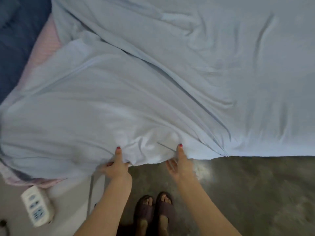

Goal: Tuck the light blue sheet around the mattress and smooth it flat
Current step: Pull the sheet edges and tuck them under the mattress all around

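The light blue sheet [170, 74] covers most of the mattress, with long diagonal folds across its middle and a bunched patch at the near edge. My left hand [116, 165] grips that near edge, thumb on top and fingers curled under the fabric. A little to the right, my right hand [179, 161] pinches the same edge, thumb on top and fingers below. The pink mattress [43, 53] shows bare at the upper left and at the lower left corner.
A dark blue blanket [15, 40] lies at the far left beside the bed. A white power strip [37, 205] sits on the floor at lower left. My feet in dark slippers [154, 212] stand on the grey concrete floor [255, 193] by the bed's near side.
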